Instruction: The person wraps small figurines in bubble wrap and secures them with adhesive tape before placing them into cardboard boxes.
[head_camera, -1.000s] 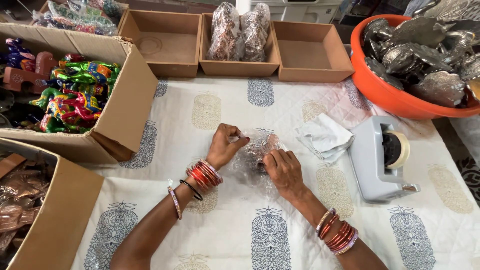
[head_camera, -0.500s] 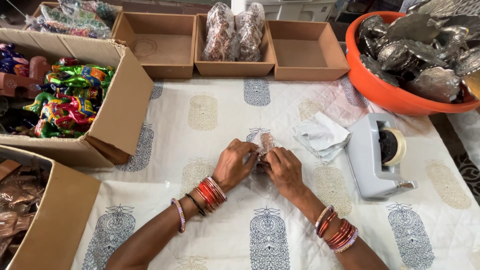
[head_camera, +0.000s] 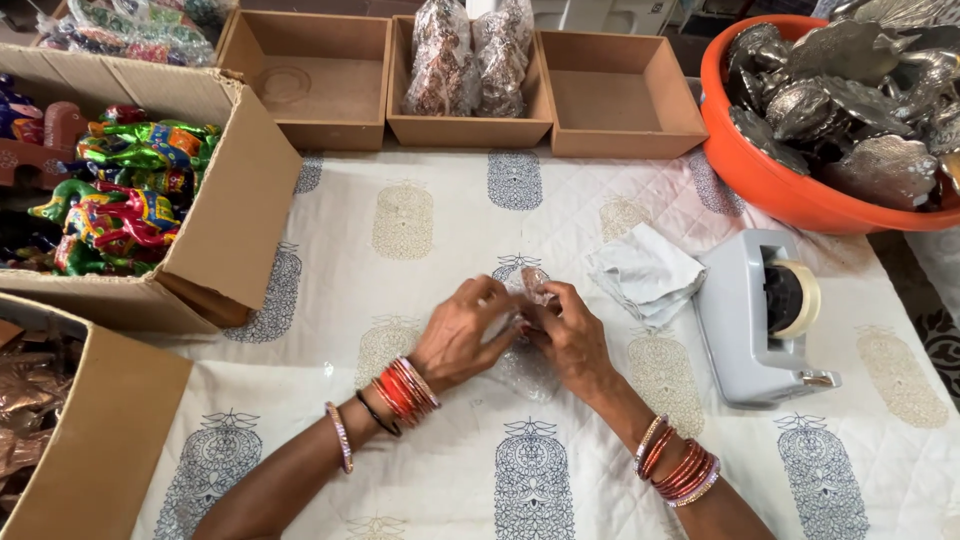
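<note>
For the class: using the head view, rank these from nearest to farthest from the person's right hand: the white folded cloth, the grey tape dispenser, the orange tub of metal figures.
From the right hand:
1. White folded cloth, just to its right.
2. Grey tape dispenser, further right, past the cloth.
3. Orange tub, at the table's far right corner.

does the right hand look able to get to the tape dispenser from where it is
Probably yes: the tape dispenser sits just beside the right hand with bare cloth between, though both hands hold a small wrapped item.
</note>
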